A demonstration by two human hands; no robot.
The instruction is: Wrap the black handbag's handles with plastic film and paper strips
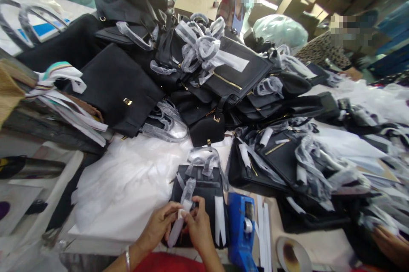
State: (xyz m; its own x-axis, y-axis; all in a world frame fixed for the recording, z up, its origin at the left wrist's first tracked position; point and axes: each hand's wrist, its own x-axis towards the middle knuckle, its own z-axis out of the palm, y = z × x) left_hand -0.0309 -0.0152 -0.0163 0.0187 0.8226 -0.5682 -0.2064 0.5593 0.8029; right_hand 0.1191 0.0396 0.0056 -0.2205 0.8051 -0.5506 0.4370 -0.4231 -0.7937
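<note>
Close in front of me lies a small black bag (209, 191), its handles (204, 161) wrapped in clear plastic. Over its left half runs a strap (188, 191) covered in clear film and pale wrapping. My left hand (166, 221) pinches the strap from the left, fingers closed around it. From the other side my right hand (198, 223) grips it too, thumb and fingers meeting at a small whitish piece (181, 213) on the wrap. I cannot tell whether that piece is tape or paper. A white paper strip (220, 221) lies on the bag's right side.
To the right of the bag stands a blue tape dispenser (241, 233), with white strips (264, 229) beside it. White wrapping sheets (128, 186) spread on the left. Black bags (118, 88) are heaped behind. Another person's hand (391, 244) shows at the right edge.
</note>
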